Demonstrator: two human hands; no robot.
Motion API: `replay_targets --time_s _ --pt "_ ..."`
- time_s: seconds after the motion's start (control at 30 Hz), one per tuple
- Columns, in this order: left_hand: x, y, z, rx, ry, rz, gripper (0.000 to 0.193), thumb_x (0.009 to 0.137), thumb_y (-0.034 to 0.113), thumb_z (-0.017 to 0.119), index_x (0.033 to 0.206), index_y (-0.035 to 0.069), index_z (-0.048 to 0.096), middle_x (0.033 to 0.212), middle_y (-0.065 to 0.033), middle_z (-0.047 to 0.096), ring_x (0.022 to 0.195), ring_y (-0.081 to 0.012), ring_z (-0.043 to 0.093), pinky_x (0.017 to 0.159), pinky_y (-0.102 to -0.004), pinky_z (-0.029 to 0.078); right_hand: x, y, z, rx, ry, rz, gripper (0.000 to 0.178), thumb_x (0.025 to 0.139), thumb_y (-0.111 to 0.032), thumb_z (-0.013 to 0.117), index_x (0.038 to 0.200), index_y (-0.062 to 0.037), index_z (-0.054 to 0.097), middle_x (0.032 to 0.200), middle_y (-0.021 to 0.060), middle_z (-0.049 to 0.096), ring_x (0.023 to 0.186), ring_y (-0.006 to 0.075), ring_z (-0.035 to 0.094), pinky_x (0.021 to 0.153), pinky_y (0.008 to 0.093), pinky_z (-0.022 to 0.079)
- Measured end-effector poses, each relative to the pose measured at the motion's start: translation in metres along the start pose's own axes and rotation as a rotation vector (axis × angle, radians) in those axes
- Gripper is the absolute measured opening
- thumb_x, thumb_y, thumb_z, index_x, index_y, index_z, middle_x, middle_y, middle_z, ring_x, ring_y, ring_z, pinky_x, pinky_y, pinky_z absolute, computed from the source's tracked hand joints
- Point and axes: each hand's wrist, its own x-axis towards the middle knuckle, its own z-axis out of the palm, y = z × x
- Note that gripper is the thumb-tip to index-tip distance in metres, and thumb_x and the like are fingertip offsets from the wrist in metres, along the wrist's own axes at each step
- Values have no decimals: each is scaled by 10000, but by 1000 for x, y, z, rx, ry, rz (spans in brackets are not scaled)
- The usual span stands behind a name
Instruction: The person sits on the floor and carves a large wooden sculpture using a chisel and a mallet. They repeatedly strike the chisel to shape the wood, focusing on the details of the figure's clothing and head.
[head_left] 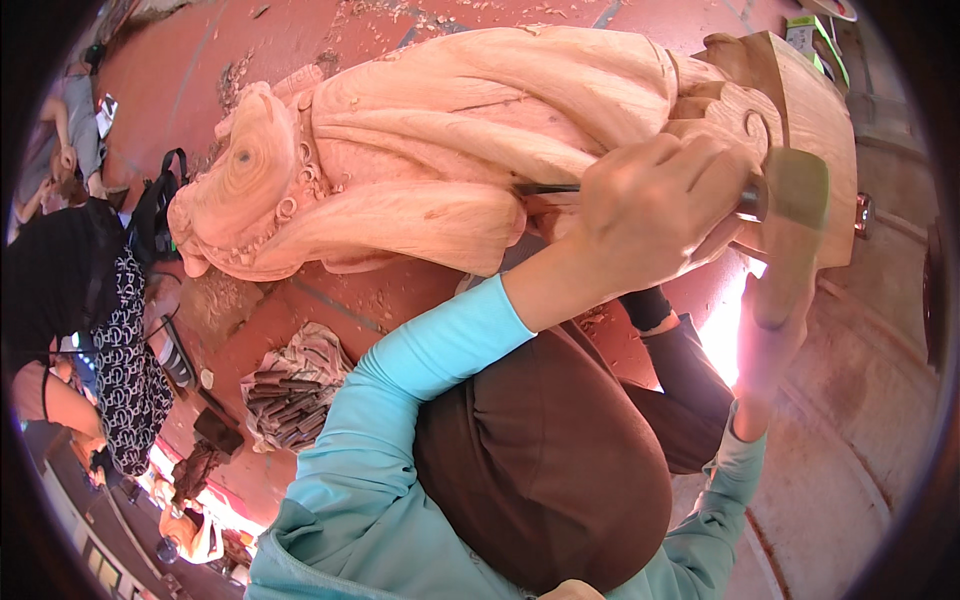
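Observation:
A large wooden carving (480, 95) of a draped figure lies on its side across the upper middle of the view. My left hand (660, 205) is closed around a chisel (550, 188), whose dark blade points left into a gap between the carved folds. My right hand (768, 350), smeared by motion, grips the handle of a wooden mallet (798, 195). The mallet head is at the butt end of the chisel; whether they touch I cannot tell. Scroll-like curls (745, 115) are carved near the figure's block base (825, 130).
A striped cloth bundle of several chisels (290, 405) lies on the red tiled floor (190, 80), left of my leg. Wood shavings are scattered around. At the far left, a person in black (60, 270) is close by, and others sit farther back. A black bag (155, 215) lies there.

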Motion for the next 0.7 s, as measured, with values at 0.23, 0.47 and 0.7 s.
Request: replay_targets --time_s 0.23,0.47,0.7 --pt "0 4 -5 6 -58 -23 346 594 141 751 898 65 603 852 -61 622 640 -214 587 545 -293 467 -12 17 -5 272 -63 261 580 776 84 588 1328 -18 439 1218 140 585 1062 245 601 867 316 467" --pt "-22 40 2 165 -55 117 255 664 182 635 890 67 607 712 -13 515 648 -157 551 504 -258 438 -21 15 17 312 21 78 431 811 44 619 1219 15 483 1095 107 613 1021 203 595 895 313 450" --pt "-4 11 6 44 47 162 305 602 167 690 885 84 615 673 -3 512 511 -146 469 444 -246 381 -24 -7 4 421 38 120 259 810 73 649 1022 38 503 857 45 568 767 95 534 676 239 463"
